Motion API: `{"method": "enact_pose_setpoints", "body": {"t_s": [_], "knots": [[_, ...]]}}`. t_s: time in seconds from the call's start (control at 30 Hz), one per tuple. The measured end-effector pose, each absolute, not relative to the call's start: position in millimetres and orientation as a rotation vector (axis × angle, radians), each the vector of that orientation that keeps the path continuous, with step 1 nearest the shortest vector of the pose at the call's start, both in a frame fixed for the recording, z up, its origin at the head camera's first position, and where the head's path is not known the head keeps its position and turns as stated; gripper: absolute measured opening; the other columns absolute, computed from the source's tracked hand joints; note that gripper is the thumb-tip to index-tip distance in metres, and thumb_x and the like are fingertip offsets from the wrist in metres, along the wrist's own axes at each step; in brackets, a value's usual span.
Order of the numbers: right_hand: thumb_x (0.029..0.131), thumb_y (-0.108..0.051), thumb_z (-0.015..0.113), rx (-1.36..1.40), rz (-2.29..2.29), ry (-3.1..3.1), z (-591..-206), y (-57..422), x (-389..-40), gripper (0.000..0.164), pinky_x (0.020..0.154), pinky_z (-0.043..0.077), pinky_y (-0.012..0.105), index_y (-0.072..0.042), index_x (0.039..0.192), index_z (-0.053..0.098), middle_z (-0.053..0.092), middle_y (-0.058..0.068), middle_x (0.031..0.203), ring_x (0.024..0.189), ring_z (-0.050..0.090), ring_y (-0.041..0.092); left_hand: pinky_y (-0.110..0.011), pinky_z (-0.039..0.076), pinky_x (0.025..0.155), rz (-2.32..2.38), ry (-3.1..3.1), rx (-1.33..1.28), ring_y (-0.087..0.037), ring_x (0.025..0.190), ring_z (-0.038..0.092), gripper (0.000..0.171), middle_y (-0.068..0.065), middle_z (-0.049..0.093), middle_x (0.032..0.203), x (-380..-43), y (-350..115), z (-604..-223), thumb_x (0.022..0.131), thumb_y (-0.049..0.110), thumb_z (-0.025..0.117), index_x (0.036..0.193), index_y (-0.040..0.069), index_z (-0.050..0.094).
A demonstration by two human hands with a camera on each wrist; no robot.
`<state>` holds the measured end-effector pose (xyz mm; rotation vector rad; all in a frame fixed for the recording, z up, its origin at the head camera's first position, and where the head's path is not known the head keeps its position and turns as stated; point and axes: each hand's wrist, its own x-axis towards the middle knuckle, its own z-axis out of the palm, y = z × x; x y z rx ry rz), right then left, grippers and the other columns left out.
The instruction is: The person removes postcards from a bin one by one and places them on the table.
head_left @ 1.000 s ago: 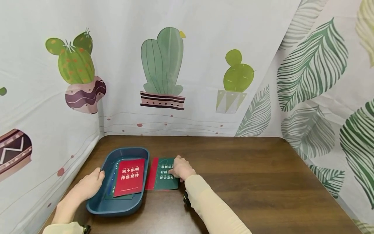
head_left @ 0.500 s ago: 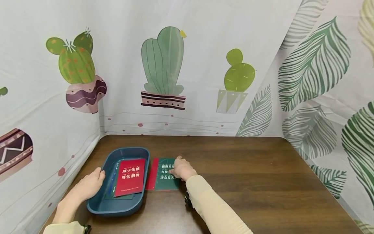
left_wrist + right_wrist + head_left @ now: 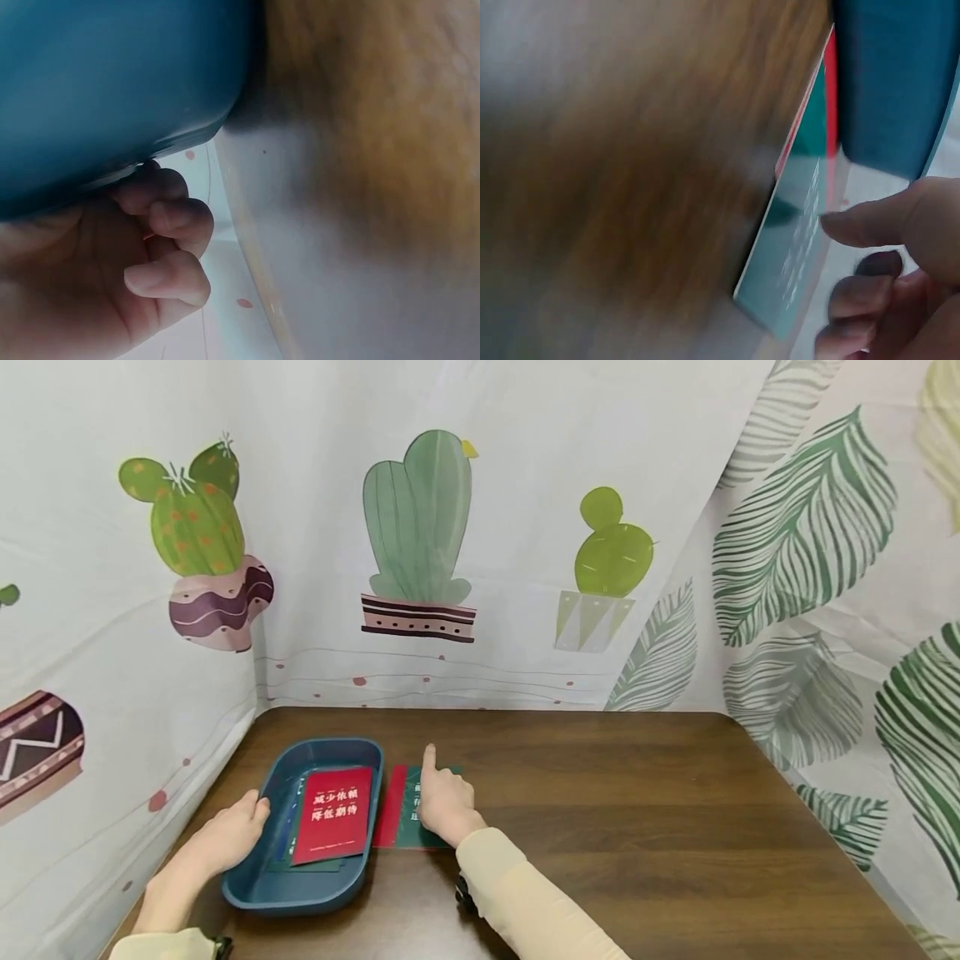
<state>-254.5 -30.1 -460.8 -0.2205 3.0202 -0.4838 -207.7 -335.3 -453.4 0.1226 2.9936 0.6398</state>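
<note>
Green card (image 3: 409,810), printed with white characters, lies flat on the brown table (image 3: 637,827) just right of a blue tray (image 3: 300,897), with a red card (image 3: 387,814) showing beneath it along its left side. Closest to us, two cream sleeves (image 3: 543,897) reach in from the bottom of the head view. We see the left hand (image 3: 228,835) gripping the tray's left rim, its fingers curled at the outer wall. The right hand (image 3: 448,797) is over the green card, covering much of it; one finger points toward the table's far edge while the others curl loosely, holding nothing. Whether it touches the card, we cannot tell. Inside the tray, we find a red booklet (image 3: 330,833) with two lines of white characters lying atop a dark green sheet (image 3: 321,866), which shows at its near and left edges. Beyond the table hangs a white cloth (image 3: 525,468), where we note potted cacti (image 3: 416,527) and, at right, large striped leaves (image 3: 810,527).
</note>
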Motion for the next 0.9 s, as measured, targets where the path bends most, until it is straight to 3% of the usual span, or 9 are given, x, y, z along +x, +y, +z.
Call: {"method": "enact_pose_setpoints", "body": {"t_s": [0.13, 0.27, 0.4, 0.57, 0.73, 0.9], "knots": [[0.088, -0.016, 0.064, -0.283, -0.556, 3.082, -454.3, -35.1, -247.9, 0.073, 0.041, 0.034, 0.031, -0.016, 0.151, 0.027, 0.049, 0.001, 0.05, 0.038, 0.039, 0.016, -0.059, 0.047, 0.076, 0.64, 2.989, 0.114, -0.045, 0.087, 0.061, 0.029, -0.027, 0.057, 0.087, -209.7, -331.6, -453.4, 0.105, 0.02, 0.031, 0.103, -0.006, 0.044], [0.088, -0.017, 0.064, -0.406, -0.733, 3.151, -447.9, -40.1, -244.3, 0.057, 0.049, 0.044, 0.033, -0.013, 0.141, 0.042, 0.06, 0.002, 0.07, 0.052, 0.056, 0.018, -0.06, 0.047, 0.076, 0.636, 2.994, 0.106, -0.047, 0.088, 0.061, 0.029, -0.028, 0.057, 0.089, -209.0, -330.8, -453.4, 0.106, 0.02, 0.031, 0.103, -0.006, 0.044], [0.087, -0.015, 0.066, -0.588, -0.935, 3.188, -443.1, -48.2, -241.7, 0.064, 0.063, 0.05, 0.031, -0.01, 0.144, 0.038, 0.062, 0.005, 0.095, 0.08, 0.063, 0.018, -0.06, 0.047, 0.077, 0.647, 2.989, 0.111, -0.047, 0.089, 0.061, 0.029, -0.029, 0.057, 0.09, -207.2, -331.7, -454.4, 0.106, 0.02, 0.032, 0.105, -0.006, 0.044], [0.088, -0.016, 0.067, -0.794, -1.098, 3.095, -432.2, -60.7, -231.8, 0.067, 0.085, 0.049, 0.028, -0.009, 0.146, 0.035, 0.056, 0.006, 0.117, 0.104, 0.054, 0.015, -0.059, 0.047, 0.076, 0.643, 2.969, 0.095, -0.045, 0.088, 0.061, 0.029, -0.029, 0.057, 0.091, -206.8, -333.9, -455.5, 0.106, 0.022, 0.031, 0.105, -0.005, 0.043], [0.089, -0.023, 0.07, -0.88, -1.094, 2.99, -425.8, -74.3, -222.9, 0.055, 0.084, 0.048, 0.02, -0.013, 0.138, 0.046, 0.051, 0.001, 0.123, 0.108, 0.048, 0.008, -0.057, 0.048, 0.073, 0.651, 2.984, 0.103, -0.044, 0.086, 0.062, 0.028, -0.025, 0.057, 0.086, -207.0, -335.6, -455.7, 0.106, 0.022, 0.031, 0.102, -0.003, 0.044], [0.092, -0.029, 0.067, -1.009, -0.914, 3.005, -432.3, -90.6, -222.2, 0.023, 0.083, 0.045, 0.015, -0.018, 0.109, 0.056, 0.049, -0.004, 0.115, 0.103, 0.046, 0.005, -0.058, 0.048, 0.073, 0.659, 2.997, 0.116, -0.046, 0.087, 0.062, 0.028, -0.023, 0.057, 0.084, -206.3, -339.2, -457.5, 0.106, 0.021, 0.031, 0.1, -0.003, 0.045]]}}
